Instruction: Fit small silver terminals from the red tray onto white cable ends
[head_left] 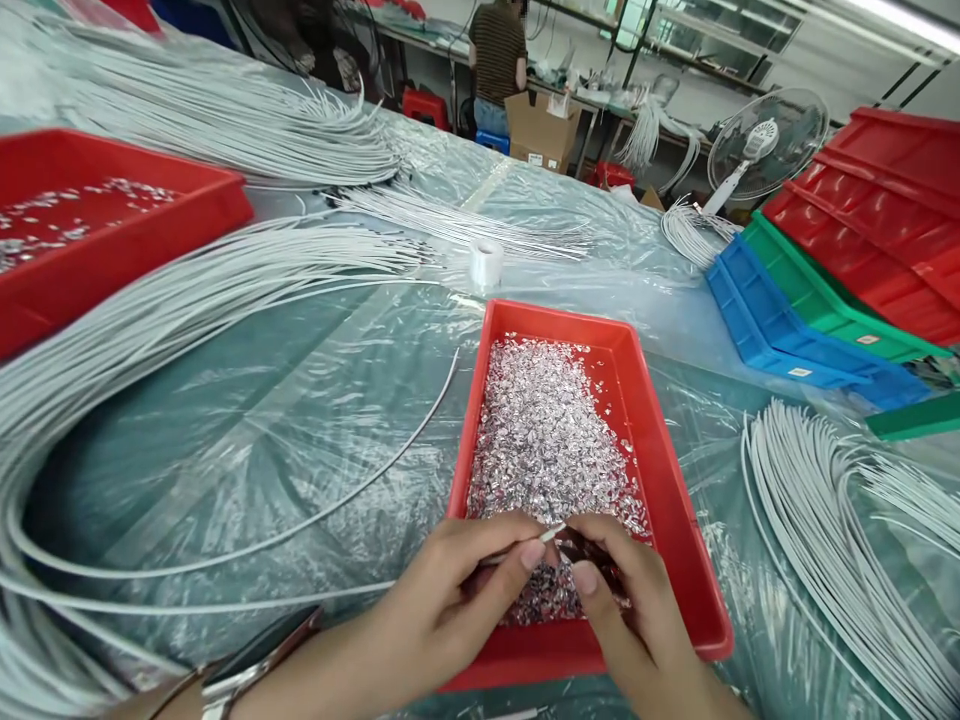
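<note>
My left hand is closed, thumb and forefinger pinching a white cable close to its end. Its short tip pokes out from the fingertips toward the right, while its length runs back left under the wrist. Beside that tip is my right hand, its bent forefinger at the cable end and its thumb apart from it; the other fingers are mostly hidden. Both hands are over the near end of a red tray, above a heap of shiny silver foil scraps.
Bundles of white cables curve along the left, with another bundle at right. A second red tray stands far left. A clear tape roll is behind the near tray. Stacked bins, a fan and a seated person are beyond.
</note>
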